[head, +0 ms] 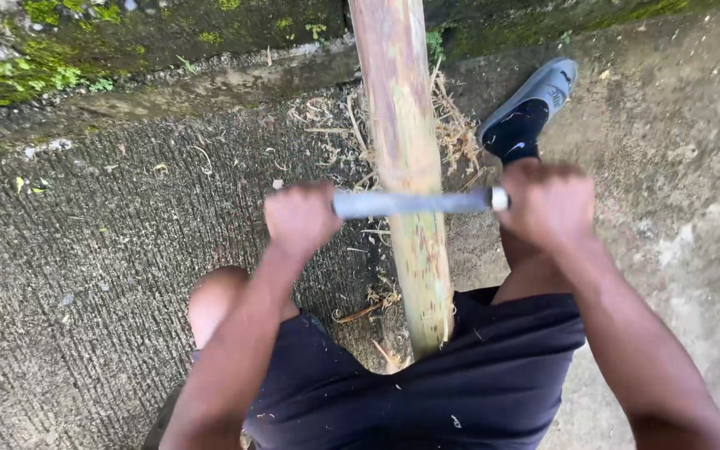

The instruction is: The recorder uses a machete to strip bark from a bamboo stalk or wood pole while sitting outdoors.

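Bare concrete (93, 275) left lies open; mossy wall (127, 37) blocks ahead.

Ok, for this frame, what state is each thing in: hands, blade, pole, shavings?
Left hand: closed on one end of the blade.
Right hand: closed on the other end.
Blade: lying crosswise on the pole.
Pole: slanted between the legs, partly scraped.
Shavings: scattered on the concrete ground.

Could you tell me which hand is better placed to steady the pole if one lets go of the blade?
Probably the left hand: it sits closer to the bamboo pole than the right hand.
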